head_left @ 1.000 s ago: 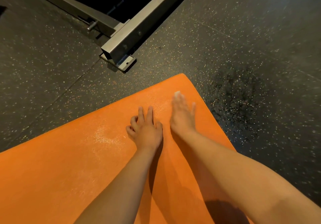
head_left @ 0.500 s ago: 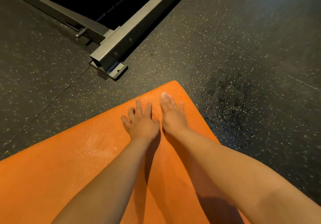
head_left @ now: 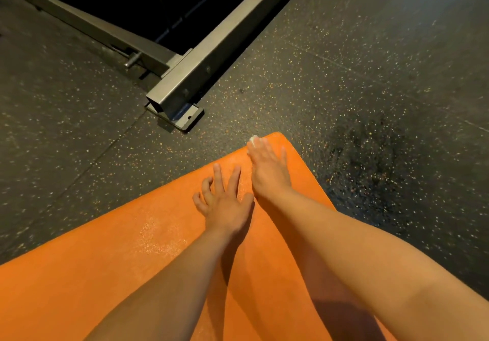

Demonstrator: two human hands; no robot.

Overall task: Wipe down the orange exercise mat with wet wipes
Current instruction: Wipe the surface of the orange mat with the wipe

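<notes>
Orange mat (head_left: 105, 274) lies flat on the speckled floor (head_left: 370, 76), its far corner pointing away from the person.

- Right hand (head_left: 267, 168): at that far corner, fingers straight and laid flat, pressing a wet wipe (head_left: 253, 139). Only a white scrap shows past the fingertips.
- Left hand (head_left: 225, 203): just beside it and nearer the person, fingers spread, resting on the mat and holding nothing.
- A damp sheen shows on the mat left of the left hand.

The right hand is nearer the corner. The rest of the mat runs back toward the person and to the left. Long axis cannot be told, as the mat is cut off by the frame.

Judgement: the next stroke pulls back from the corner.

No wipe packet or other container is in view. A metal frame (head_left: 198, 76) stands beyond the mat, apart from it.
</notes>
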